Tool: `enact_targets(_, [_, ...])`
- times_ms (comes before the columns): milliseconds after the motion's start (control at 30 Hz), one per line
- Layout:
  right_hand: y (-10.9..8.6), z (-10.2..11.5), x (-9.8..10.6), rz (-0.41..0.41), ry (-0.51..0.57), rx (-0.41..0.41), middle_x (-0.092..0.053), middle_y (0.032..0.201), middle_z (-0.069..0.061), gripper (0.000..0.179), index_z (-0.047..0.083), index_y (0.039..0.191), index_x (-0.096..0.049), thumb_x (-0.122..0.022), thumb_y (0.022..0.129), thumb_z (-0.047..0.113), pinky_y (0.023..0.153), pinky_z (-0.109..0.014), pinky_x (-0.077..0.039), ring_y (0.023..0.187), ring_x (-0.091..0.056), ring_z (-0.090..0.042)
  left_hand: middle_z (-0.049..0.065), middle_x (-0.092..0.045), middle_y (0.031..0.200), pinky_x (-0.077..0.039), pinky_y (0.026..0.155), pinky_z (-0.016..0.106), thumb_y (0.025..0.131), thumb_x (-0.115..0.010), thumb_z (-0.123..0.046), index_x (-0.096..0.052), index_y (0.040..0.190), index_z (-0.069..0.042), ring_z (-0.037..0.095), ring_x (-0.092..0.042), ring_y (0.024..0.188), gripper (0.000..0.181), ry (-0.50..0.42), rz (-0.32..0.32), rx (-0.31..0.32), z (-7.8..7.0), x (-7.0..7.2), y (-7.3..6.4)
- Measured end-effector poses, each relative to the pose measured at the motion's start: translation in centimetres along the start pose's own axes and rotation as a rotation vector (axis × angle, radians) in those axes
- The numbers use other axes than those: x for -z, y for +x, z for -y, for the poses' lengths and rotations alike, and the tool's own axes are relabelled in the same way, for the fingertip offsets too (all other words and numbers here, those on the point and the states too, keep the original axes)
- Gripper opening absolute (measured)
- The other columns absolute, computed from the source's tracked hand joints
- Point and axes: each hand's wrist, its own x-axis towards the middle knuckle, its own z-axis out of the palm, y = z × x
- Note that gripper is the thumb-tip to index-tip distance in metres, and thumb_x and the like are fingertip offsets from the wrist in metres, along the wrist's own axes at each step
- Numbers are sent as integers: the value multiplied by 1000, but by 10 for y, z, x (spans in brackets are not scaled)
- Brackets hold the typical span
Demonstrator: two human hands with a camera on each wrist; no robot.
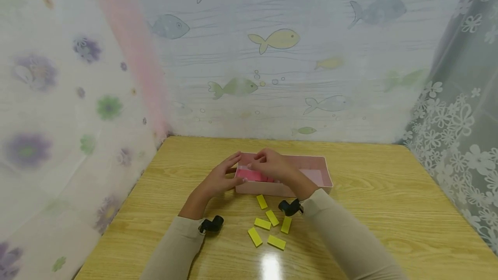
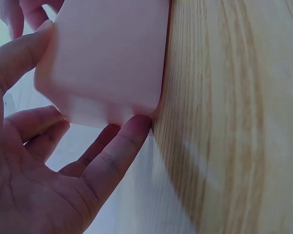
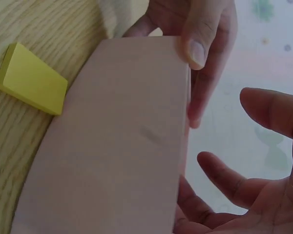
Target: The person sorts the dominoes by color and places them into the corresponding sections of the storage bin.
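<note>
My left hand (image 1: 219, 180) grips the left end of an oblong pink box (image 1: 256, 189), which stands upright on the wood-grain tabletop (image 1: 389, 193). The thumb lies upon the rim of the near wall, close to the corner, and the fingers are bent against the short end wall, with gaps between them.

My right hand (image 1: 274, 165) is above the box, toward its left part. Its thumb and forefinger are well apart, the fingers are loosely bent, and I see nothing held between them. In the right wrist view some of its fingers go behind the box wall, so I cannot tell whether their tips touch something inside.

In the left part of the box, under my right hand, lies a bright pink piece (image 1: 249, 175), partly covered by this hand; the pale floor of the box shows at the right.

In front of the box, between my forearms, six yellow blocks (image 1: 262, 224) lie flat and scattered. The farthest of them is just beside the near wall. Both my beige sleeves (image 1: 346, 232) reach to the wrists.
</note>
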Motion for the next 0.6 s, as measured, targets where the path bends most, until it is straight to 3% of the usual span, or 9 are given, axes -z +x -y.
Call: enact_targets(600, [4, -3, -8, -26, 12, 16, -61, 142, -10, 60, 13, 140, -59, -70, 95, 51, 99, -48, -58, 124, -62, -29, -1, -17, 174, -47, 113, 55, 97, -75, -30, -29, 165, -20, 41, -43, 147, 83, 1, 3, -5, 2, 1, 1])
